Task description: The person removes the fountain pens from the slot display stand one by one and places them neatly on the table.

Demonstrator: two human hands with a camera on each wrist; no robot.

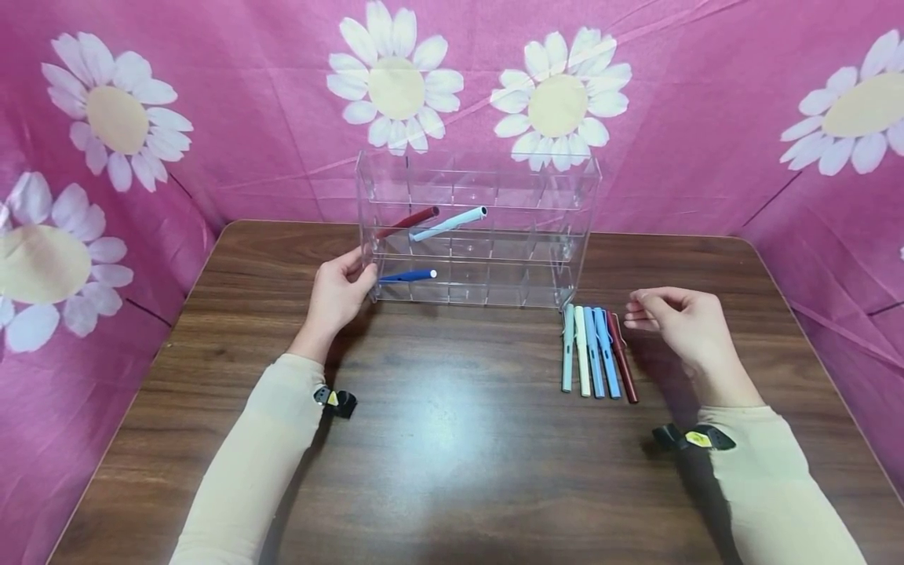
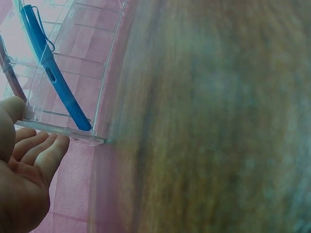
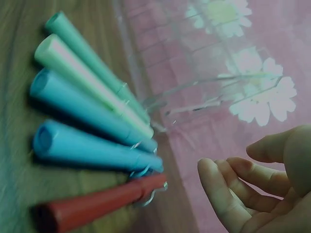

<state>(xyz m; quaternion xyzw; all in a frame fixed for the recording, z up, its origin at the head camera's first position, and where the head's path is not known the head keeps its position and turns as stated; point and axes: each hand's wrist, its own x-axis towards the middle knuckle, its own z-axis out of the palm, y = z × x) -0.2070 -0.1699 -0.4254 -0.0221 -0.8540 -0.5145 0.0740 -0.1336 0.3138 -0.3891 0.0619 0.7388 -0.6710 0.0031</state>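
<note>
A clear acrylic rack (image 1: pixel 480 263) with several compartments stands at the back of the table. My left hand (image 1: pixel 337 294) grips its left side panel; in the left wrist view the thumb and fingers lie on opposite sides of that panel. Inside the rack, a dark blue pen (image 1: pixel 408 276) leans in the bottom row. Higher up lean a dark red pen (image 1: pixel 410 222) and a light blue pen (image 1: pixel 450 224). My right hand (image 1: pixel 688 322) hovers with loosely bent fingers, holding nothing, just right of a dark red pen (image 1: pixel 625 365) on the table.
Left of that red pen lie two blue pens (image 1: pixel 594 353), a cream pen (image 1: pixel 582 351) and a teal pen (image 1: pixel 568 349), side by side near the rack's front right corner. The brown wooden table (image 1: pixel 438 486) borders a pink flowered cloth (image 1: pixel 282 118) behind and at both sides.
</note>
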